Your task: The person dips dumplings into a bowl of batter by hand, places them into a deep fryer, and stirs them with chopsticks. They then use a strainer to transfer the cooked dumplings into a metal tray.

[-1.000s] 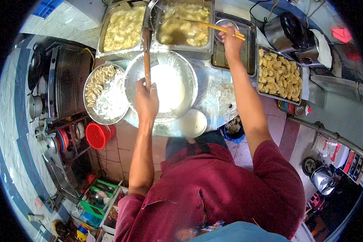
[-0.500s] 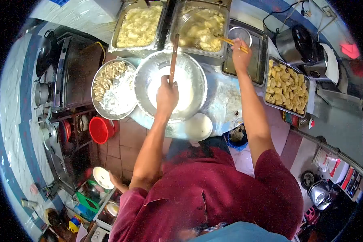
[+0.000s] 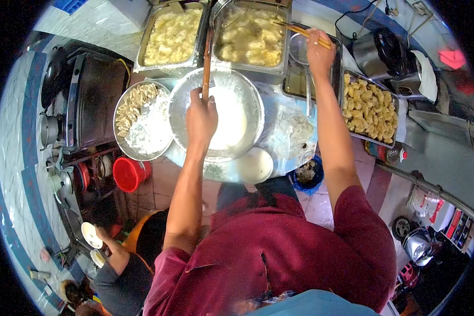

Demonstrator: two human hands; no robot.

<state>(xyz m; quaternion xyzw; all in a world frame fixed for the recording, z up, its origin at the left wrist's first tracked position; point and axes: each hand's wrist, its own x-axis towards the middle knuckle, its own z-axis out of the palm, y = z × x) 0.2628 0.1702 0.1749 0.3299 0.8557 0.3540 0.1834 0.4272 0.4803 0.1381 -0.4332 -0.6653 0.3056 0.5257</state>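
Note:
My left hand is closed around a long wooden-handled utensil, above a big metal bowl of white batter. The utensil's far end, at the left edge of the right fryer, is hard to make out. Pale battered pieces fry in the oil there. Between the fingers of my right hand is a pair of chopsticks, tips over the fryer's right side. Below that hand, a round strainer lies over a dark tray.
A second fryer bubbles at left. Beside the batter stands a bowl with floured pieces. At right is a tray of browned pieces. A red bucket and blue-lined bin sit below. Another person is at lower left.
The view has shifted slightly. My left hand and its utensil have moved left, and the chopsticks have lifted from the frying pieces. The other person has come further into view, holding a pale dish.

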